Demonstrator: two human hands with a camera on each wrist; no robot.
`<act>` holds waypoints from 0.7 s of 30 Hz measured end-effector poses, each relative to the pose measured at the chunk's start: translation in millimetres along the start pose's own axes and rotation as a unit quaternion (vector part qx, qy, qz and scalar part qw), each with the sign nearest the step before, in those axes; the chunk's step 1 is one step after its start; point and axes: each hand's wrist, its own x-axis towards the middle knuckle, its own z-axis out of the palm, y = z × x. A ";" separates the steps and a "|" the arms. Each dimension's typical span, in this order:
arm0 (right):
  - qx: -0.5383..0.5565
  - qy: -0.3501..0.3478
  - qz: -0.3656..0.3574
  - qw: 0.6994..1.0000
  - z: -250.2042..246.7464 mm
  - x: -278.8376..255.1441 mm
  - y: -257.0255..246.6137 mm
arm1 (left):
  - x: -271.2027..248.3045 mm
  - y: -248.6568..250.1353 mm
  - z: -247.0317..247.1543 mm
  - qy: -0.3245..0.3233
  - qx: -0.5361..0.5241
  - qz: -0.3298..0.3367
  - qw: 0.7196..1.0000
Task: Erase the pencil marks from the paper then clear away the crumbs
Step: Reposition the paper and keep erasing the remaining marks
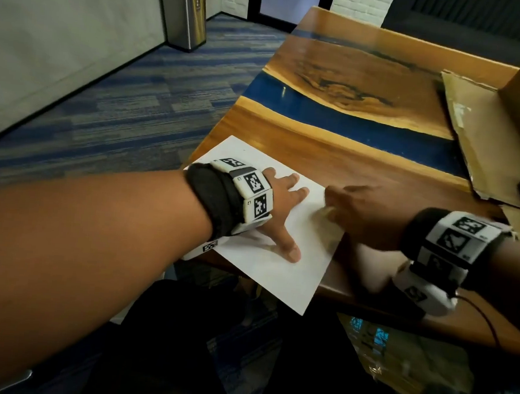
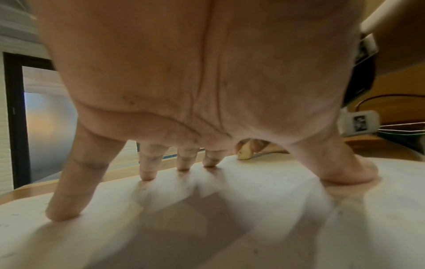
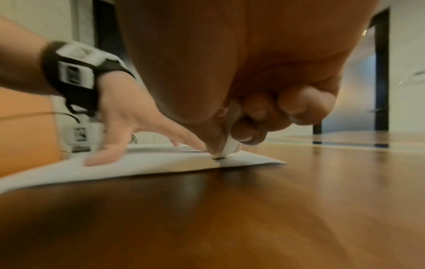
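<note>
A white sheet of paper [image 1: 265,268] lies at the near left corner of the wooden table [image 1: 363,174], one corner hanging over the edge. My left hand [image 1: 283,205] presses down on it with spread, straight fingers [image 2: 147,174]. My right hand [image 1: 354,210] pinches a small white eraser [image 3: 230,143] between thumb and fingers, its tip touching the paper [image 3: 161,163] near the right edge. The eraser [image 2: 245,154] also shows beyond my left palm. Tiny dark specks dot the paper [image 2: 207,227]. The right hand is motion-blurred.
Flattened cardboard [image 1: 481,130] covers the table's right side. A blue resin strip [image 1: 337,109] crosses the tabletop. A metal bin [image 1: 186,10] stands on the carpet at far left. A cable [image 1: 488,320] trails from my right wristband.
</note>
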 end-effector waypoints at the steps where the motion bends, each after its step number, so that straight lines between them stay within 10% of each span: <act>1: -0.006 0.008 0.016 1.000 0.4 0.8 4.1 | -0.5 0.5 0.3 0.000 -0.002 -0.002 1.000; 6: 0.051 -0.028 -0.116 0.992 6.7 -20.8 -32.7 | 1.9 1.0 0.2 -0.001 -0.010 0.004 1.000; 11: -0.006 -0.015 0.021 1.000 -1.9 5.9 3.5 | -0.4 -3.3 -0.3 -0.007 0.010 0.007 1.000; 17: 0.046 -0.045 -0.117 0.991 2.7 -17.6 -31.0 | 1.3 -7.7 -0.1 -0.013 0.019 0.011 1.000; 21: 0.007 -0.014 -0.012 1.000 -3.2 1.1 -4.7 | -0.7 -5.2 -0.6 -0.009 0.022 0.007 1.000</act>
